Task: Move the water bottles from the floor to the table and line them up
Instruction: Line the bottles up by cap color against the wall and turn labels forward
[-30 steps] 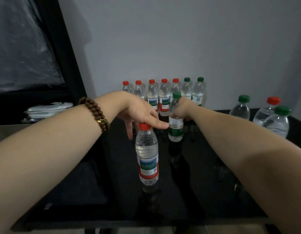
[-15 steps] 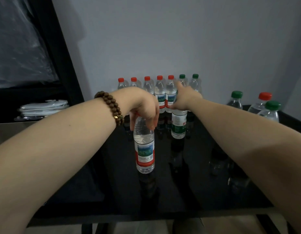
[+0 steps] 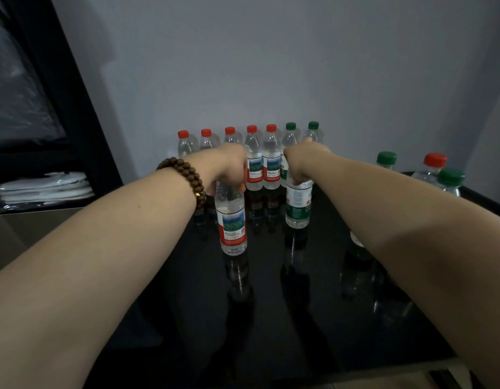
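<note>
My left hand grips the top of a red-labelled water bottle standing on the glossy black table; the cap is hidden under my fingers. My right hand holds the neck of a green-labelled bottle a little farther back and to the right. Behind both stands a row of several bottles along the wall, red caps on the left and green caps on the right.
Three more bottles, two green-capped and one red-capped, stand at the table's right edge. A dark shelf unit with folded white items is to the left. A grey wall rises behind the row.
Both hands have pushed their bottles farther back across the table, closer to the row at the wall. My left hand closed down over the red cap.
</note>
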Available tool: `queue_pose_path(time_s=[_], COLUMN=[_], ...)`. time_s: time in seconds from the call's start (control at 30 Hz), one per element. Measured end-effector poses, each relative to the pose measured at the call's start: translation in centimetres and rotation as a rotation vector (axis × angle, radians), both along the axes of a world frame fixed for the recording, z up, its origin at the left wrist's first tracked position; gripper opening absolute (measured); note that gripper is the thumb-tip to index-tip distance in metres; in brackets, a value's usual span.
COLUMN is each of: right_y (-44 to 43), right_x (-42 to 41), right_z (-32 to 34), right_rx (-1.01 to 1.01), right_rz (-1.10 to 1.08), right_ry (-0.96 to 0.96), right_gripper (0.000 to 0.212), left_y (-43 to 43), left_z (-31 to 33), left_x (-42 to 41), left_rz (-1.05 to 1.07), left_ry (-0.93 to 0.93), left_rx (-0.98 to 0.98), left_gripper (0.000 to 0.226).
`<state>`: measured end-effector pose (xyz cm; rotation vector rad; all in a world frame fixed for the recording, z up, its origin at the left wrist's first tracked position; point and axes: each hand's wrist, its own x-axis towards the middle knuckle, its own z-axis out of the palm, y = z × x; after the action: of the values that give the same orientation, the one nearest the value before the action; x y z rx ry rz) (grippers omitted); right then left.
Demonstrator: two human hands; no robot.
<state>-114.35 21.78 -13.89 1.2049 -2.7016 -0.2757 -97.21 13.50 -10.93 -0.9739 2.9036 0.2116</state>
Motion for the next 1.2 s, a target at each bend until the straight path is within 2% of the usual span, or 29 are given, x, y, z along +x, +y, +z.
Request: queue_pose_path(time_s=[0.07,0.2,0.27,0.53,0.83,0.97,1.2], right_y=[-0.3,-1.3,-1.7,-2.6,-4.9,-5.9,-6.1], right_x=[-1.3,-3.6,-4.5,-7.9,-11.9,-13.9,-16.6], right_z=[-0.1,-0.3,-0.1,-0.2,0.0,0.0,0.3], right_rx=[0.014,0.108,0.131,0.188,0.23,0.278,0.276], right_rz=[0.001,0.035,0.006,-0.112,-0.17,-0.199,-0.246], right_ry=[0.01,0.108,0.117,0.189,0.212,0.199,0.195], right_gripper=[0.075,0.061,0.06,0.053,0.072,0.08,0.06], left_y=[-0.4,-1.2,-1.7,-3.9,-6.0,-7.2,-8.4], left_z=[-0.1,-0.4,-0.3,-1.2,-1.5,-1.5,-1.6], left_x=[-0.9,-2.6,-3.5,-7.0,-12.6,-14.7,-17.7], left_rz=[-0.002,0.012,0.005,-0.051,-0.078,-0.11,-0.113], left_ry=[-0.014,-0.141,-0.143,-0.031,0.053,0.02,-0.035], left_rx=[-0.018,-0.102,-0.1,-0.115,-0.114,-0.128,-0.185], left_gripper=[0.035,0.072,0.079,0.067,0.067,0.067,0.066])
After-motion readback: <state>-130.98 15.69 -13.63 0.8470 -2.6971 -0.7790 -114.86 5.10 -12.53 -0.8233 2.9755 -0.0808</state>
